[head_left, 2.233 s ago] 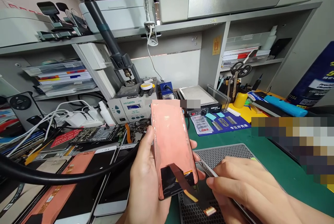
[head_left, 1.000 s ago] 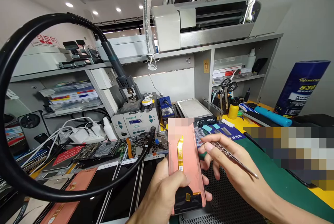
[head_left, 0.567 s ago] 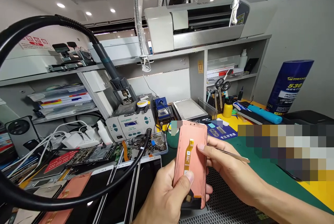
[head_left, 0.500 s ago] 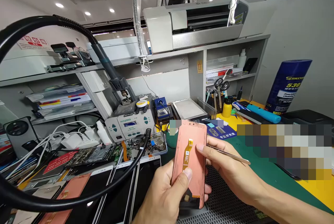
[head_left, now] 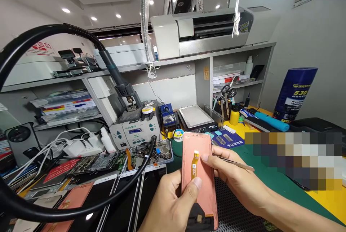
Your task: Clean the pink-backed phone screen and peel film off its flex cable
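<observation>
My left hand (head_left: 177, 199) is closed round a phone screen (head_left: 204, 185) and holds it upright and tilted, its pink back facing me. The left thumb presses on that back, beside the lower part of a gold flex cable (head_left: 194, 163). Black film with a small gold square (head_left: 199, 218) covers the screen's lower end. My right hand (head_left: 232, 167) is at the screen's right edge, its thumb on the pink surface. Between its thumb and fingers lie slim metal tweezers (head_left: 240, 164), pointing out to the right; their tips are hidden.
Several phone screens (head_left: 121, 196) lie at the left beneath a thick black hose (head_left: 108, 206). Behind them are a tray (head_left: 170, 156) of small parts and a grey soldering station (head_left: 135, 131). A black perforated mat (head_left: 229, 206) and green mat (head_left: 273, 178) lie below my hands.
The view has tilted slightly upward, so the bench appears lower. The phone screen has tipped a little in my hands, and more of the black film shows. Both hands keep their hold.
</observation>
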Demonstrator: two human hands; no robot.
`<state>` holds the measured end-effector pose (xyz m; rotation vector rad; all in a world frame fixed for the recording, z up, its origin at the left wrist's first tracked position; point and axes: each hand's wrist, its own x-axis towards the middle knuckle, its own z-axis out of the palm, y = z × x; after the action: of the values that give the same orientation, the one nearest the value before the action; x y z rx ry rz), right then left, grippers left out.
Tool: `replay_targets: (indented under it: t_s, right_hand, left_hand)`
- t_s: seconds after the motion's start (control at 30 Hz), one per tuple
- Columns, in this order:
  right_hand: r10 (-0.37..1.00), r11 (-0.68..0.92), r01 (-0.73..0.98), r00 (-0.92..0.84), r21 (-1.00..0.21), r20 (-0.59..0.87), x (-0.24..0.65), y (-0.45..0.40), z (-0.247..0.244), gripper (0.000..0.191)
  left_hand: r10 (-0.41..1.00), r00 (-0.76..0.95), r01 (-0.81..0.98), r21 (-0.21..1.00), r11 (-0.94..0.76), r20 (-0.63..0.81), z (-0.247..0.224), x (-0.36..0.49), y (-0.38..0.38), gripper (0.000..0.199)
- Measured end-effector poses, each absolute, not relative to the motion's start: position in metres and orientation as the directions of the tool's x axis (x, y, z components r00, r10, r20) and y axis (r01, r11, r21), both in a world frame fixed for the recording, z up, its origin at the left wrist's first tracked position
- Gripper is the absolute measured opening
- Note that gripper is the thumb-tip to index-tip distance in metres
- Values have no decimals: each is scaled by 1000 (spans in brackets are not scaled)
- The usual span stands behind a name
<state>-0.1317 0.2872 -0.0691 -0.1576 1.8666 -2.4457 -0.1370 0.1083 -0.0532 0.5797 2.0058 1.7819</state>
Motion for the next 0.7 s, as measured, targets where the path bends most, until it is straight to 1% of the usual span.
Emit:
replay_targets:
  t_s: [0.07,0.13,0.23,0.37,0.53,0.7]
  right_hand:
    - [-111,-288,12,-994,-958,21,-134,288,-70,19]
    - [-116,-310,34,-993,-950,3,-135,289,-70,19]
    - [-127,-341,59,-992,-938,-16,-135,289,-69,21]
    - [-160,-370,81,-987,-926,-23,-135,289,-67,23]
    - [-168,-394,67,-986,-917,0,-136,290,-69,20]
    - [-135,-370,49,-991,-928,2,-133,293,-70,29]
  left_hand:
    - [592,-806,67,996,58,20,-53,-135,108,31]
    - [617,-786,74,996,41,33,-54,-133,108,31]
    - [611,-791,35,996,77,-20,-57,-132,109,33]
    - [606,-791,-30,995,97,-83,-58,-133,112,42]
    - [604,-795,-11,997,79,-57,-58,-133,113,43]
    - [636,-770,15,995,97,-51,-61,-134,110,41]
